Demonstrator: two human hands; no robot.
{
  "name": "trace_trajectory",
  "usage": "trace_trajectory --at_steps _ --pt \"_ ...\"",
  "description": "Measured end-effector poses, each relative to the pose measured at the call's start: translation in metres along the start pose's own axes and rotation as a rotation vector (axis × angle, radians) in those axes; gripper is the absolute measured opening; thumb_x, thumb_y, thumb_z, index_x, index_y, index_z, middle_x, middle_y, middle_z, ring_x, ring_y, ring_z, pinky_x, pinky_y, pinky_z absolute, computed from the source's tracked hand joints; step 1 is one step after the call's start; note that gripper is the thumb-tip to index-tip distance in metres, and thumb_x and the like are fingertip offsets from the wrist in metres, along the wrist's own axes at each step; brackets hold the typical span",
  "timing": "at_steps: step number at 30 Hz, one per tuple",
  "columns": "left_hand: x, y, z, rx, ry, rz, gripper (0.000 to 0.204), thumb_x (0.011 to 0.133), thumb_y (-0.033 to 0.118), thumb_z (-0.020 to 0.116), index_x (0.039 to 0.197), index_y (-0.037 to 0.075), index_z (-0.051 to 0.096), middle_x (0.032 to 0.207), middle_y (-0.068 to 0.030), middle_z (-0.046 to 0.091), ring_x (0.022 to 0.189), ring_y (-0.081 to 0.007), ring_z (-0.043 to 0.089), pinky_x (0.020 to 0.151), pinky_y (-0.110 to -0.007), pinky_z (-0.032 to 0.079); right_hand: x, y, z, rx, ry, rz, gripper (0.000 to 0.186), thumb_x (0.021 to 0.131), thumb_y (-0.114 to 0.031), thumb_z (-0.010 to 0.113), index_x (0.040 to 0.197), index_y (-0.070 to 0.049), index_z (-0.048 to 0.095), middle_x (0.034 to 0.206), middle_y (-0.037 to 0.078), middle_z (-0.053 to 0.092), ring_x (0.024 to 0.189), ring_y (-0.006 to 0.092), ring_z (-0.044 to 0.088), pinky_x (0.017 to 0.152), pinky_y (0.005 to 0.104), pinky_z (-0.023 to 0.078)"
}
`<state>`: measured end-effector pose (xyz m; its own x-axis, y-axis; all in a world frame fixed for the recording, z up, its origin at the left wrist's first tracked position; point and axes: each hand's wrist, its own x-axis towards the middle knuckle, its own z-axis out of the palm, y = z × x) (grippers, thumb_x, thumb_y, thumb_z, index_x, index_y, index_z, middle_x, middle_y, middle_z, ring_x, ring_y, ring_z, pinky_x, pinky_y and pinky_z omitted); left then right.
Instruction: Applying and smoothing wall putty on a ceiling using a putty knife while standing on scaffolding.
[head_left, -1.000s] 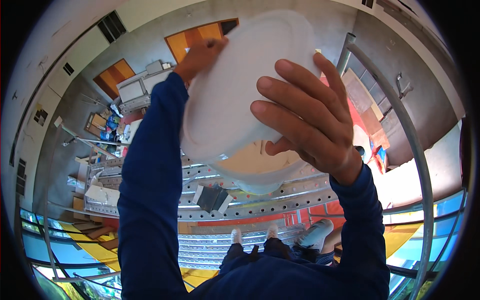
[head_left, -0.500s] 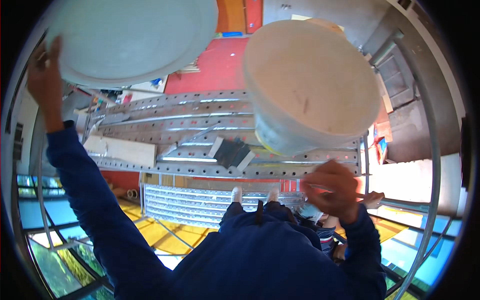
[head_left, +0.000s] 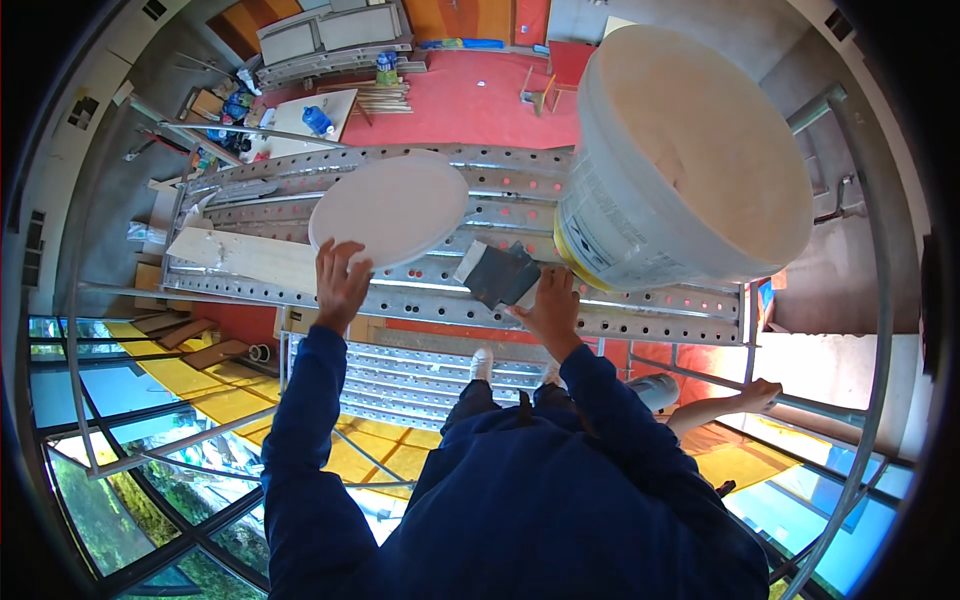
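Observation:
A round white bucket lid (head_left: 395, 205) is over the perforated metal platform; whether it rests flat there I cannot tell. At its near left rim, my left hand (head_left: 342, 285) has its fingers curled over the edge. Dark grey flat tools with pale ends, apparently broad scrapers (head_left: 495, 272), lie on the planks. My right hand (head_left: 552, 312) reaches their near right end, thumb on one side and fingers on the other, closing around it. Just right of that hand stands a large white bucket (head_left: 640, 225), filled high with a smooth pale paste (head_left: 710, 140).
The perforated platform (head_left: 420, 295) carries a long pale board (head_left: 240, 258) at left. Scaffold tubes (head_left: 868, 300) rise at both sides. Another person's hand (head_left: 762, 395) grips a rail at right. Far below lie a red floor (head_left: 480, 110) and a table with a blue jug (head_left: 317, 120).
The lid has come down from high at the left to the platform with my left hand. My right hand has moved left and forward to the scrapers. The view has shifted.

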<state>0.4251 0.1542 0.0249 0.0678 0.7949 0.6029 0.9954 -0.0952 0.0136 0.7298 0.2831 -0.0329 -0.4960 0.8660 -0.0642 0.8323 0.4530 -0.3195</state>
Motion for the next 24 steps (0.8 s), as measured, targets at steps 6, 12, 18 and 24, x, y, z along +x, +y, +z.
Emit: trace_trajectory --at_steps 6,12,18,24 --pt "-0.057 0.019 0.014 0.056 -0.121 -0.257 0.035 0.058 0.002 0.072 0.088 0.009 0.056 0.104 -0.0106 0.051 0.101 -0.0303 0.048 0.091 -0.049 0.036 0.004 0.001 0.014 0.105 0.104 0.036 0.084 0.05 -0.036 0.086 0.111 0.0 0.041 0.11 0.016 0.041 0.109 0.0334 0.041 0.078 0.0416 0.045" --pt "-0.004 0.099 0.053 -0.475 -0.221 -0.442 0.052 0.065 0.017 0.075 0.11 0.004 0.052 0.108 -0.0176 0.05 0.105 -0.0342 0.047 0.09 -0.041 0.039 0.003 0.028 0.018 0.541 0.133 0.121 0.063 0.06 -0.022 0.079 0.109 -0.005 0.042 0.1 0.014 0.054 0.095 0.0334 0.054 0.077 0.0416 0.046" --pt "0.032 0.133 0.098 -0.4 -0.439 -0.542 0.088 0.055 0.024 0.084 0.127 0.002 0.039 0.117 -0.0178 0.048 0.111 -0.0356 0.043 0.093 -0.046 0.036 -0.024 0.023 -0.023 0.841 -0.021 0.135 0.028 0.068 -0.01 0.067 0.091 -0.002 0.052 0.085 0.018 0.057 0.076 0.0341 0.058 0.067 0.0389 0.045" --pt "0.029 0.135 0.115 -0.293 -0.688 -0.545 0.092 0.051 0.027 0.085 0.126 0.003 0.038 0.114 -0.0168 0.045 0.112 -0.0361 0.039 0.091 -0.05 0.036 -0.083 0.079 -0.071 0.719 0.189 0.012 0.025 0.074 0.002 0.053 0.098 0.002 0.048 0.082 0.018 0.051 0.076 0.0324 0.053 0.067 0.0382 0.043"
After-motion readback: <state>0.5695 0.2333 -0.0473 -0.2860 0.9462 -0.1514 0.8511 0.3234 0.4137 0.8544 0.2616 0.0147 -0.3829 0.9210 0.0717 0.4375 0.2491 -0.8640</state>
